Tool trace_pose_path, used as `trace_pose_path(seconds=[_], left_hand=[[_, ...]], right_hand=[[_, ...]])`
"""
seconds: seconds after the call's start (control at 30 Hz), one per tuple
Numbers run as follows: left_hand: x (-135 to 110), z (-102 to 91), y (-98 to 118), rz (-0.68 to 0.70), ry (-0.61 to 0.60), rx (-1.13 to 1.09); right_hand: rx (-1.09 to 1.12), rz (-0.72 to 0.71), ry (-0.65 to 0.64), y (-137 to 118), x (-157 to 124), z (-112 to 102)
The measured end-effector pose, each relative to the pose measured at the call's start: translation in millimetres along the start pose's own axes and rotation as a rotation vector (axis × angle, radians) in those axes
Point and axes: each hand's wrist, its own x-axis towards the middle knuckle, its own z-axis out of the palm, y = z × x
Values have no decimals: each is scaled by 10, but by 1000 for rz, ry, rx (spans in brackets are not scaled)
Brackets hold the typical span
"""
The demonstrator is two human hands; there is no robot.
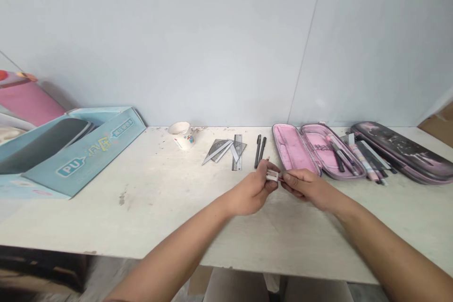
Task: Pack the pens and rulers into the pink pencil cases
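Both hands meet over the middle of the white table (141,207), pinching one small white, box-like object (272,175) between them. My left hand (253,191) grips its left end with curled fingers. My right hand (304,186) pinches its right end. Just behind the hands lie two black pens (260,150) side by side. An open pink pencil case (293,148) lies to the right of the pens, with pens in its right half.
Set squares and a steel ruler (238,151) lie left of the pens, a small paper cup (182,134) beyond them. A light blue cardboard box (81,155) stands at far left. Several pens and a shut dark pencil case (406,148) lie at right.
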Motion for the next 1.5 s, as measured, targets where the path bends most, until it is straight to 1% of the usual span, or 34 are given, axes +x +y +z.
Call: trace_pose_path(seconds=[0.03, 0.07, 0.1, 0.13, 0.17, 0.27, 0.3, 0.33, 0.37, 0.4, 0.43, 0.47, 0.5, 0.63, 0.67, 0.7, 0.73, 0.77, 0.8, 0.9, 0.93, 0.97, 1.0, 1.03, 1.07, 1.13, 1.2, 1.23, 1.27, 1.3, 1.33, 1.37, 1.47, 1.5], left_hand=[[-5, 5, 3, 4, 7, 8], [-5, 13, -4, 5, 18, 5], [2, 22, -20, 1, 29, -12], [15, 32, -43, -4, 42, -47], [34, 42, -71, -9, 57, -107], [95, 63, -151, 4, 90, -396], [109, 66, -169, 16, 87, -488], [116, 66, -180, 29, 78, -549], [116, 62, -186, 39, 66, -570], [109, 54, -188, 45, 58, -552], [97, 43, -188, 47, 53, -505], [81, 28, -185, 47, 52, -444], [62, 11, -181, 45, 52, -378], [4, -40, -163, 23, 55, -134], [3, -40, -163, 17, 62, -98], [9, -35, -166, 11, 68, -84], [23, -26, -173, 8, 79, -98], [44, -14, -181, 10, 95, -141], [68, -2, -189, 17, 114, -212], [133, 19, -202, 59, 151, -491], [144, 17, -202, 72, 148, -562], [146, 11, -202, 84, 142, -600], [142, 2, -205, 94, 132, -600], [131, -9, -210, 102, 125, -565], [116, -22, -220, 111, 123, -509], [85, -46, -251, 128, 114, -378], [67, -63, -286, 134, 96, -273], [67, -67, -301, 132, 91, -239], [74, -69, -311, 126, 89, -219], [87, -68, -315, 120, 94, -217], [105, -67, -314, 115, 109, -236], [126, -65, -307, 112, 133, -280], [175, -71, -269, 117, 206, -500], [180, -77, -258, 118, 211, -565]], right_hand=[[105, 61, -56, -10, -2, -18], [156, 102, -77, -20, -2, -26], [141, 110, -57, -32, -1, -22], [51, 84, 2, -44, 1, -8], [-104, 28, 98, -56, 4, 16], [-765, -237, 410, -75, 9, 109], [-962, -322, 472, -78, 10, 138], [-1106, -388, 505, -81, 11, 160], [-1185, -426, 514, -88, 16, 174], [-1197, -426, 509, -99, 23, 180], [-1144, -391, 491, -116, 35, 175], [-1031, -333, 454, -138, 52, 161], [-870, -257, 385, -163, 71, 138], [-80, 109, -18, -245, 150, 10], [47, 185, -82, -257, 163, -15], [115, 237, -110, -266, 172, -32], [118, 255, -104, -274, 178, -40], [53, 229, -68, -283, 181, -38], [-75, 168, 4, -290, 181, -27], [-694, -133, 291, -301, 166, 39], [-897, -225, 354, -301, 159, 65], [-1056, -283, 390, -300, 155, 87], [-1148, -300, 399, -301, 155, 103], [-1159, -288, 384, -304, 159, 110], [-1090, -252, 354, -311, 169, 107], [-764, -124, 226, -332, 201, 72], [-361, 38, 46, -354, 238, 13], [-203, 117, -31, -364, 254, -16], [-99, 181, -78, -373, 266, -40], [-58, 212, -91, -381, 274, -55], [-83, 196, -67, -388, 278, -59], [-177, 140, -11, -395, 278, -50], [-683, -126, 254, -413, 270, 32], [-844, -195, 316, -417, 271, 67]])
